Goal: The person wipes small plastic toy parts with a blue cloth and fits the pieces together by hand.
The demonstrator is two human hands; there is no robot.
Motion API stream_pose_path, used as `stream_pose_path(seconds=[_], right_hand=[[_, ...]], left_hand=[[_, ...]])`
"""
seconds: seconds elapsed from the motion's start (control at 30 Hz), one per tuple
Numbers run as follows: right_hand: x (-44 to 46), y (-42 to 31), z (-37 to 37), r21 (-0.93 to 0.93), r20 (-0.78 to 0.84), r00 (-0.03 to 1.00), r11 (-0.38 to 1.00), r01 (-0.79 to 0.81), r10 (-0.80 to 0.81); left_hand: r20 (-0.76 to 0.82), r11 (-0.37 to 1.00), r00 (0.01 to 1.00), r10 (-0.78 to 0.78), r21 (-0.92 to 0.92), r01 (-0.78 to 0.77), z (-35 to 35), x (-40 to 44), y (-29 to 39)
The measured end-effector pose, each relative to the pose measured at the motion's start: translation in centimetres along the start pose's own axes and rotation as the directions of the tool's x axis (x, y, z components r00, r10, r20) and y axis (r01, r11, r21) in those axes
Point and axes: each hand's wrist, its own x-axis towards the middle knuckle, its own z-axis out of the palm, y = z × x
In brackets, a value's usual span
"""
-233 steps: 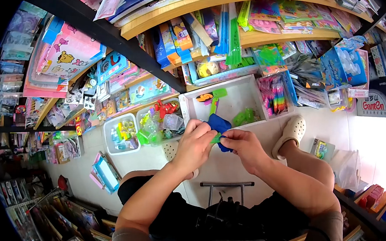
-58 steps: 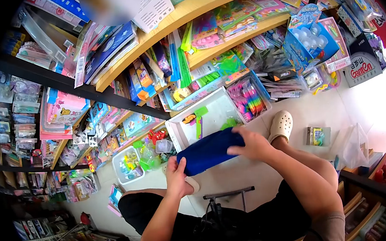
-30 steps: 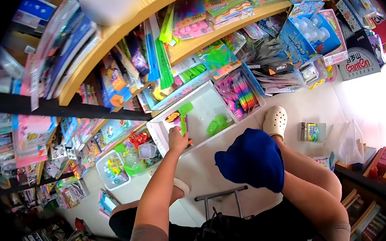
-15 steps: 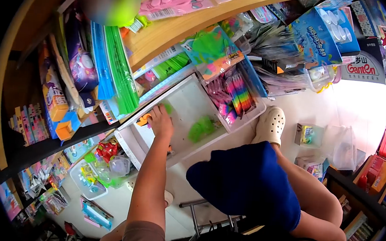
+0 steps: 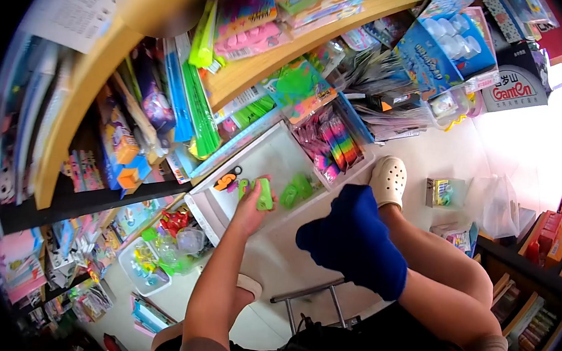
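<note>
My left hand [image 5: 250,211] is closed round a bright green item [image 5: 264,195] over the white tray [image 5: 207,217]. A dark blue cloth [image 5: 355,241] covers my right hand and wrist like a mitt, so its fingers are hidden. Inside the tray, an orange and black item [image 5: 227,179] lies at the left and a translucent green piece [image 5: 296,190] towards the right.
Beside the tray stands a bin of rainbow packets [image 5: 337,140]. A small white bin [image 5: 145,280] of toys is at the lower left. Wooden shelves [image 5: 271,58] curve above. A folding stool [image 5: 311,292], a shoe [image 5: 388,179] and a clear box [image 5: 445,192] are on the floor.
The blue cloth, earlier stretched between both hands, now covers my right hand. My left hand reached into the tray and has lifted the green item. The camera view has shifted.
</note>
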Motion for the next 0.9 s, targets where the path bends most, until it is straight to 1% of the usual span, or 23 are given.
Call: stream_pose_path(seconds=[0.07,0.1,0.13,0.17,0.2,0.23,0.27,0.3,0.33,0.37,0.4,0.47,0.53,0.57,0.6,0.67,0.7,0.73,0.77,0.8,0.83,0.87,0.9], right_hand=[[-0.4,0.6,0.3,0.302,0.055,0.992,0.945,-0.123,0.111],[-0.2,0.2,0.6,0.064,0.011,0.997,0.995,0.078,-0.079],[-0.1,-0.1,0.9,-0.237,-0.035,0.961,0.937,0.259,-0.274],[0.0,-0.4,1.2,-0.499,-0.079,0.889,0.790,0.357,-0.451],[1.3,3.1,5.5,0.006,-0.405,0.819,0.894,0.448,-0.408],[0.3,-1.1,3.5,0.583,-0.207,0.975,0.810,0.057,0.080],[-0.8,-5.5,1.3,0.931,0.053,0.838,0.277,-0.238,0.544],[-0.7,-3.0,5.4,0.764,-0.274,0.885,0.644,-0.037,0.376],[-0.7,-0.8,9.4,0.427,-0.563,0.811,0.896,0.123,0.158],[-0.9,-1.0,10.5,0.296,-0.672,0.740,0.930,0.216,0.042],[-1.4,-1.9,11.0,0.146,-0.760,0.646,0.948,0.282,-0.075],[-1.1,-2.4,10.5,-0.075,-0.681,0.664,0.931,0.356,-0.309],[-1.8,-6.2,7.4,0.029,-0.499,0.840,0.964,0.264,-0.214],[-2.1,-7.7,6.7,0.066,-0.387,0.906,0.975,0.210,-0.169],[-1.6,-8.6,6.8,-0.069,-0.589,0.739,0.931,0.358,-0.327],[-2.3,-8.5,5.8,-0.085,-0.437,0.813,0.918,0.387,-0.383],[-1.7,-8.2,5.9,-0.043,-0.378,0.831,0.905,0.424,-0.408],[-1.2,-7.9,6.0,0.004,-0.316,0.846,0.891,0.454,-0.430],[-0.6,-7.5,6.1,0.055,-0.253,0.856,0.877,0.477,-0.450],[-0.4,-7.3,6.2,0.059,-0.249,0.839,0.857,0.512,-0.484],[-0.2,-7.0,6.4,0.058,-0.231,0.847,0.862,0.504,-0.480],[0.0,-6.8,6.7,0.058,-0.212,0.854,0.866,0.496,-0.475],[-0.4,-7.9,6.1,0.050,-0.180,0.883,0.892,0.449,-0.434]], left_hand=[[0.166,0.982,0.986,-0.018,-0.182,0.048,3.0,-2.5,0.9],[0.153,0.984,0.988,0.007,-0.175,0.021,5.0,-3.8,1.2],[0.140,0.986,0.990,0.031,-0.167,-0.007,7.0,-5.0,1.3],[0.129,0.987,0.990,0.055,-0.158,-0.034,8.7,-6.0,1.2],[0.182,0.988,0.981,0.068,-0.152,-0.041,9.1,-6.2,0.4],[0.099,0.990,0.993,0.057,-0.137,-0.044,11.7,-7.9,0.7],[0.015,0.991,0.999,0.050,-0.123,-0.048,14.4,-9.9,0.9],[-0.071,0.993,0.996,0.046,-0.109,-0.053,16.8,-11.8,1.0],[-0.088,0.995,0.994,0.072,-0.059,-0.078,17.8,-13.3,0.7],[-0.092,0.993,0.991,0.093,-0.063,-0.099,18.2,-14.5,1.1],[-0.097,0.990,0.989,0.112,-0.071,-0.119,18.4,-15.7,1.5],[-0.133,0.987,0.982,0.134,-0.071,-0.144,18.8,-17.8,2.5],[-0.138,0.974,0.965,0.225,0.071,-0.217,17.7,-19.1,3.0],[-0.137,0.958,0.953,0.269,0.137,-0.251,16.9,-19.5,3.1],[-0.139,0.937,0.937,0.321,0.192,-0.292,16.0,-19.7,3.2],[-0.165,0.905,0.905,0.391,0.248,-0.346,14.6,-20.0,3.9],[-0.173,0.888,0.889,0.424,0.275,-0.370,14.4,-20.0,4.3],[-0.164,0.871,0.868,0.469,0.251,-0.423,14.4,-19.9,4.6],[-0.211,0.887,0.869,0.447,0.231,-0.400,14.1,-19.8,4.8],[-0.256,0.903,0.870,0.422,0.209,-0.376,13.9,-19.7,5.1],[-0.300,0.919,0.870,0.391,0.184,-0.349,13.8,-19.5,5.2],[-0.297,0.918,0.870,0.394,0.082,-0.388,13.9,-19.1,5.3],[-0.289,0.931,0.893,0.346,-0.010,-0.364,13.9,-18.8,5.8]])
